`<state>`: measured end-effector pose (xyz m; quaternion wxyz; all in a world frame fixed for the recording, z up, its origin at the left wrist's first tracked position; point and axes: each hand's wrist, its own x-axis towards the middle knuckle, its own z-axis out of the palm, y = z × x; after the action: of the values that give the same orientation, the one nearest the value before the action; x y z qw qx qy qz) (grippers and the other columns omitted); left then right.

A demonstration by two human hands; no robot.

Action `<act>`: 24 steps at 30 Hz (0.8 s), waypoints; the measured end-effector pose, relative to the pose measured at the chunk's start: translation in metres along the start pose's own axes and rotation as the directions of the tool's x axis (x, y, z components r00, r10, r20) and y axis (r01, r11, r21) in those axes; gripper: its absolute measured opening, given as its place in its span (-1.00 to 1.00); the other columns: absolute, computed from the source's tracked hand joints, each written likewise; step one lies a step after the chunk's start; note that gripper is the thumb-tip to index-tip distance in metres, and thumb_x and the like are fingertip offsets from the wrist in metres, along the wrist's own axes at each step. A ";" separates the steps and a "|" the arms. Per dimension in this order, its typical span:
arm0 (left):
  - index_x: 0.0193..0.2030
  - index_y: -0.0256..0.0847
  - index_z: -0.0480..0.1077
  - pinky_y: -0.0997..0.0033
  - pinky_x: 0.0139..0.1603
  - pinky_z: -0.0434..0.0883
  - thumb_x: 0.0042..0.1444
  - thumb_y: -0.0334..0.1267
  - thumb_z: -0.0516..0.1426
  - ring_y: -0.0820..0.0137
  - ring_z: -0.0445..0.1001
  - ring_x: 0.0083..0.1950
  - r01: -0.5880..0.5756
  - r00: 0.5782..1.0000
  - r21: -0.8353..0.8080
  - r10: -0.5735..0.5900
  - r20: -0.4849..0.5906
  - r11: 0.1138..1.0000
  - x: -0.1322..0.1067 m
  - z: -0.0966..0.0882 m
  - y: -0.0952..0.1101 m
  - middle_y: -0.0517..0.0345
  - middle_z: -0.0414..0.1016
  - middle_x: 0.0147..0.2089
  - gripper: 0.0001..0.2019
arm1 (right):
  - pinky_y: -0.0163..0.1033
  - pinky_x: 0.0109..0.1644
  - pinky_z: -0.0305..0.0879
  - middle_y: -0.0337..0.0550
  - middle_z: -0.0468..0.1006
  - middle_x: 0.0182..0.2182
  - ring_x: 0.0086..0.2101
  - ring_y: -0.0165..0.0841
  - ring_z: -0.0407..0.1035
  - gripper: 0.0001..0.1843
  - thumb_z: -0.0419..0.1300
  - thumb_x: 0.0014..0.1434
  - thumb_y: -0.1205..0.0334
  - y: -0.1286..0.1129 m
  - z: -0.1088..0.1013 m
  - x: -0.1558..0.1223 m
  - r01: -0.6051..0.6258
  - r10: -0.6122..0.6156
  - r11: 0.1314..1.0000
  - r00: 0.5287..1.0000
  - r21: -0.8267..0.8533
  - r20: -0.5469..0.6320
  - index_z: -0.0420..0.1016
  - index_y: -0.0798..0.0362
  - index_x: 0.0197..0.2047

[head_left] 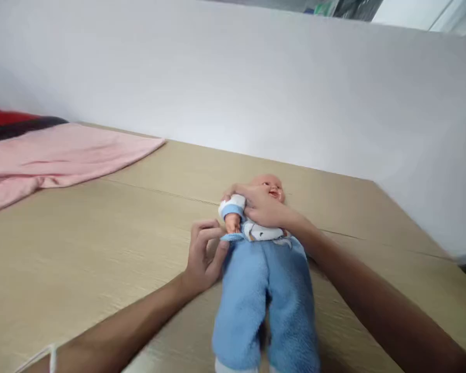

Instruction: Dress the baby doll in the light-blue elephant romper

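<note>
Both hands dress the doll [262, 259]: left hand [204, 256] pinches the blue trousers [264, 295] waistband, right hand [262, 207] grips its sleeved arm; next, tug upward carefully

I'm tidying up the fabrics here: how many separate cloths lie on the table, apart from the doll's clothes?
2: a pink cloth at the table's left, and a red and dark cloth behind it at the left edge. More may lie out of view.
</note>
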<state>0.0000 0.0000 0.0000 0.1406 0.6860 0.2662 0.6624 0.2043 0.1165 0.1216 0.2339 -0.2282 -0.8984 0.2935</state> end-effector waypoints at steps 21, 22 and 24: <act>0.00 -0.06 0.46 0.34 0.18 0.44 0.58 0.03 0.24 0.32 0.49 0.11 0.452 0.849 -0.343 -0.516 -0.119 0.823 0.018 0.018 -0.003 0.12 0.50 0.09 -0.77 | 0.07 0.35 0.38 0.00 0.68 0.13 0.19 -0.11 0.54 -0.68 0.13 0.49 0.39 -0.019 0.003 -0.009 0.000 -0.003 0.994 0.999 -0.106 -0.036 0.67 -0.05 0.12; -0.01 -0.06 0.46 0.36 0.14 0.44 0.57 0.05 0.23 0.34 0.49 0.06 0.486 0.826 -0.355 -0.552 -0.111 0.798 0.019 0.019 -0.003 0.14 0.51 0.05 -0.76 | 0.05 0.32 0.40 -0.02 0.70 0.09 0.15 -0.12 0.55 -0.73 0.14 0.53 0.30 -0.023 0.003 -0.012 -0.061 0.053 0.994 0.995 -0.094 -0.081 0.66 -0.04 0.11; -0.03 -0.06 0.45 0.40 0.05 0.43 0.56 0.09 0.24 0.37 0.46 -0.05 0.548 0.784 -0.351 -0.613 -0.104 0.760 0.021 0.021 -0.005 0.20 0.48 -0.09 -0.72 | 0.01 0.18 0.42 -0.05 0.74 -0.03 0.01 -0.13 0.58 -0.74 0.17 0.58 0.06 -0.032 0.006 -0.019 -0.233 0.222 0.970 0.965 -0.071 -0.141 0.65 -0.02 0.05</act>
<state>0.0195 0.0190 0.0133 0.4134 0.4643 0.3756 0.6873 0.2072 0.0808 0.1323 0.2473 -0.3587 -0.8608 0.2632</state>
